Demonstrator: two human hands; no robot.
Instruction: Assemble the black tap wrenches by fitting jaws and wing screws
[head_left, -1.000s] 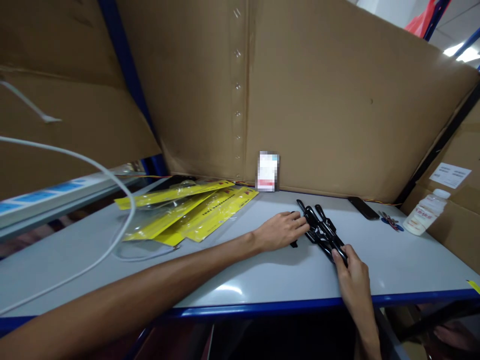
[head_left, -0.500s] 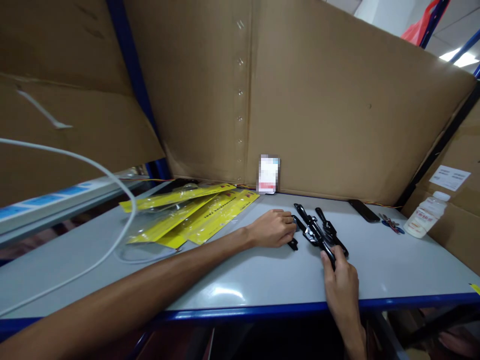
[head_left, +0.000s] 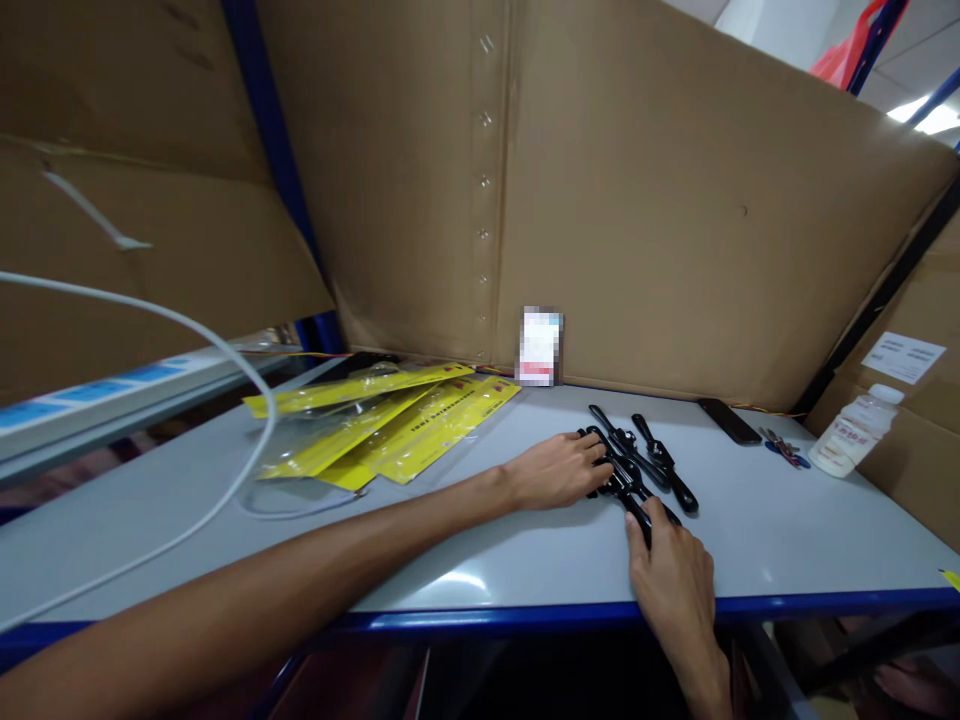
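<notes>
Several black spokeshaves lie close together on the grey tabletop. My right hand (head_left: 675,565) is closed round the near handle of one spokeshave (head_left: 637,512). My left hand (head_left: 562,470) has its fingers curled over the far end of the black tools; its fingertips hide that part. Beyond my hands, a second spokeshave (head_left: 630,447) lies slanting on the table. Another spokeshave (head_left: 664,464) rests just to its right, touched by neither hand.
Yellow clear-fronted packages (head_left: 420,425) lie piled at the left, with a white cable (head_left: 255,375) looping past. At the back stands a blurred upright card or screen (head_left: 540,346). A dark phone (head_left: 729,421), keys (head_left: 784,448) and a white bottle (head_left: 857,432) are at the right.
My left hand has shifted slightly right onto the black tools. My right hand has moved a little left with the spokeshave handle, drawing it away from the two spokeshaves behind.
</notes>
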